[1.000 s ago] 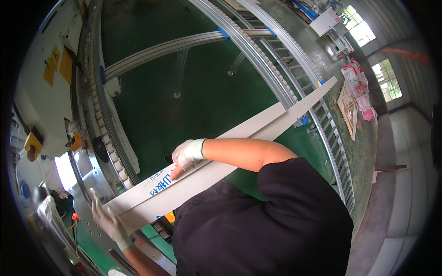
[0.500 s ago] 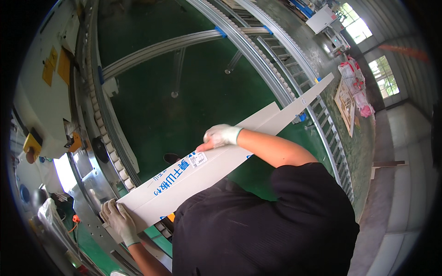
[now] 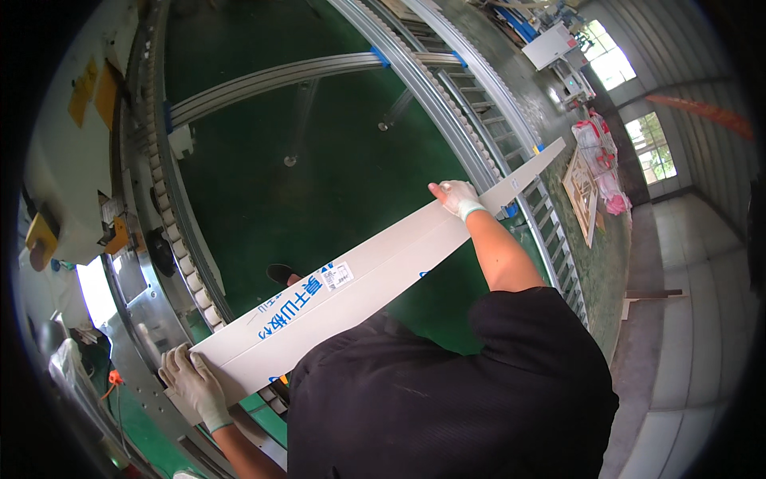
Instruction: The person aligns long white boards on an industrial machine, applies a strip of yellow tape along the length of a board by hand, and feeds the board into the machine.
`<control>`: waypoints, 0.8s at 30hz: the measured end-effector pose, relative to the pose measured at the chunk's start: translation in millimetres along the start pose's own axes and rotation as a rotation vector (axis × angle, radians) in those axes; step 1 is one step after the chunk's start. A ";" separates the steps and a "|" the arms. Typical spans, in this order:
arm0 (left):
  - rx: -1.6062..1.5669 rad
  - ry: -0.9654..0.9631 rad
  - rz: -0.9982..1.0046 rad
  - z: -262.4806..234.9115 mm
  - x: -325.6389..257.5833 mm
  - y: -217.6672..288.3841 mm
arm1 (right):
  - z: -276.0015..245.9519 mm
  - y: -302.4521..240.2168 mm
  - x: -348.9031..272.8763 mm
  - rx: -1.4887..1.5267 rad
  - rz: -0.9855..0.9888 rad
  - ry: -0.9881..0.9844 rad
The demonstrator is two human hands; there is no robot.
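Note:
A long white board [image 3: 391, 267] with blue print and a small white label [image 3: 337, 276] stretches slantwise before my body. My left hand [image 3: 197, 387], in a pale glove, grips its near left end, fingers over the edge. At its far right end my right hand [image 3: 457, 198], gloved too, grasps the far edge, the fingertips partly hidden. Past that hand a narrow white length [image 3: 523, 176] reaches on to the right, over the conveyor; whether it is a second board underneath, I cannot tell for sure.
Roller conveyor rails [image 3: 182, 239] run along the left beside a pale machine [image 3: 68, 191]. Another railed conveyor [image 3: 447, 104] curves past on the right, joined by a metal crossbar [image 3: 271, 84]. Beyond it lie a wooden frame [image 3: 580, 191] and pink-white wrapped bundles [image 3: 598, 160].
My right hand has slid right along the board from near its middle to its far end. My left hand stays at the left end; the whole view has shifted slightly.

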State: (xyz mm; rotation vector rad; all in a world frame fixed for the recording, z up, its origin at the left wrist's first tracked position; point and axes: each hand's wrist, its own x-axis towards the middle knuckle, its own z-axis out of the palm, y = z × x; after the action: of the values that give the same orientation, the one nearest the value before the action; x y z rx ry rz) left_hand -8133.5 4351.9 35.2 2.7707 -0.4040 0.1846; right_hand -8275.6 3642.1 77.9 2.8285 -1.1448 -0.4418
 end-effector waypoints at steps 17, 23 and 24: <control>0.031 -0.059 -0.023 -8.7 -0.8 0.0 | 175.2 13.0 -84.2 2.558 0.413 0.521; -0.002 -0.078 -0.027 -2.9 1.0 1.4 | 176.9 34.5 -75.8 2.531 0.471 0.494; 0.007 -0.072 -0.021 -4.1 1.3 1.0 | 172.1 31.3 -77.8 2.520 0.478 0.487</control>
State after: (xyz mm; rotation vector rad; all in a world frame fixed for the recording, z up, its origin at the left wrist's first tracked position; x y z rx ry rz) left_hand -8132.9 4352.1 39.6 2.7933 -0.3933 0.0812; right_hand -8398.7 3682.2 -63.1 -0.4969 0.8454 -1.0433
